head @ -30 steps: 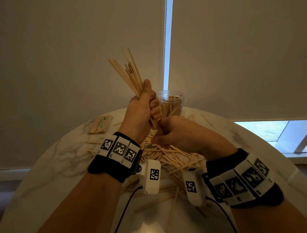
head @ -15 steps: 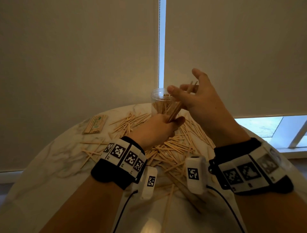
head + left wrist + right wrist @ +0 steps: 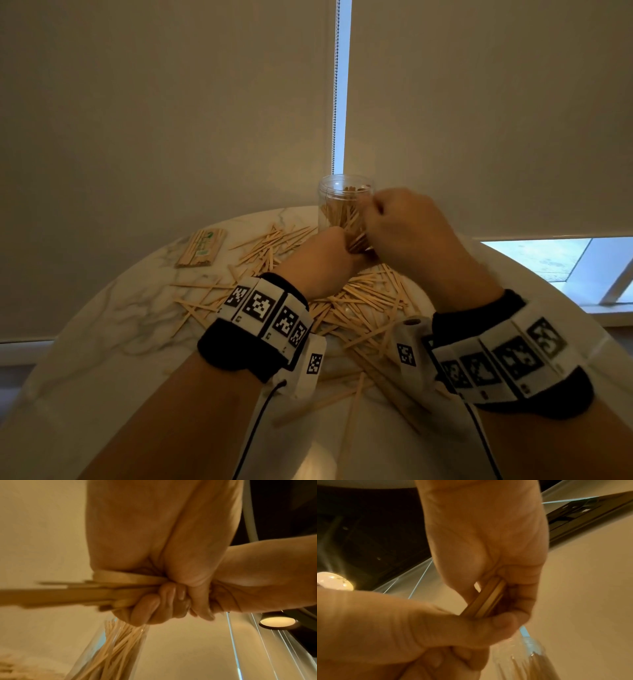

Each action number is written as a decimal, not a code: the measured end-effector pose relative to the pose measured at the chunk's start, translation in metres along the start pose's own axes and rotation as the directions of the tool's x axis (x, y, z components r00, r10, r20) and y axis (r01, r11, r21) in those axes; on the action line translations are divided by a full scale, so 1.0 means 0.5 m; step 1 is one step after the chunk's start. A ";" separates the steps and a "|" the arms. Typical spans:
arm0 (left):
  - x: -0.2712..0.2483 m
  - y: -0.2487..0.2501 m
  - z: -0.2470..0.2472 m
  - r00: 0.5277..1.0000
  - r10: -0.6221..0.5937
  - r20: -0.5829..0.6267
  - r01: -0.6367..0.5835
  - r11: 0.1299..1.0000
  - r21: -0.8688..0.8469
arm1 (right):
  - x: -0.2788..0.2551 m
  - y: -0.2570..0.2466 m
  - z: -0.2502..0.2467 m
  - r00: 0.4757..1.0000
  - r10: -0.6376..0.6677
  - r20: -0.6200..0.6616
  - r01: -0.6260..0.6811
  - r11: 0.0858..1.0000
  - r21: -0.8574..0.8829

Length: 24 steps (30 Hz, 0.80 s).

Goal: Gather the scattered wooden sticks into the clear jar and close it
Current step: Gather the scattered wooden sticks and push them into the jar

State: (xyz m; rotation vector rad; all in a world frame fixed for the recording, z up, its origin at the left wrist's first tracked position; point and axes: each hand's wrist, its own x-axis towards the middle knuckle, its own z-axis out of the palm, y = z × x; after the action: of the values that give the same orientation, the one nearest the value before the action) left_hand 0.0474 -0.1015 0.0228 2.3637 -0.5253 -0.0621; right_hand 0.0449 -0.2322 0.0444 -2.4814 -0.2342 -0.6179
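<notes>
Right now your left hand (image 3: pixel 323 262) and right hand (image 3: pixel 402 229) both clench one bundle of sticks (image 3: pixel 72 595), the jar (image 3: pixel 337 209) just beyond them.

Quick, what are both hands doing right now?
Left hand: closed, gripping a bundle of sticks.
Right hand: closed, holding the same sticks.

no legible text; only coded square markers on the wristbands (image 3: pixel 263 310), green print on the stick packet (image 3: pixel 202 247) unreadable
</notes>
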 end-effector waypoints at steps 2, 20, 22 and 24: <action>0.002 0.000 -0.003 1.000 0.017 -0.015 -0.015 0.997 0.075 | -0.005 0.002 0.028 0.996 -0.003 0.094 0.023 0.978 -0.205; -0.009 -0.033 -0.099 0.840 -0.239 -0.487 0.040 0.923 -0.383 | 0.010 0.066 -0.094 0.975 0.008 -0.220 -0.038 0.990 -0.133; -0.011 -0.018 -0.095 0.866 -0.384 -0.321 0.070 0.728 -0.682 | 0.008 0.056 -0.094 0.976 0.017 -0.218 -0.040 0.994 -0.100; -0.019 0.008 -0.087 0.913 -0.375 -0.160 0.052 0.498 -0.866 | 0.007 0.036 -0.081 0.978 -0.013 -0.210 -0.006 0.996 -0.088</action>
State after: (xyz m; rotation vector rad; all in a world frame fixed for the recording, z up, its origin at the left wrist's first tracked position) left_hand 0.0456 -0.0731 0.0571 1.3746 0.0270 -0.0244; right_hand 0.0377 -0.2698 0.0671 -2.4755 -0.1319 -0.9037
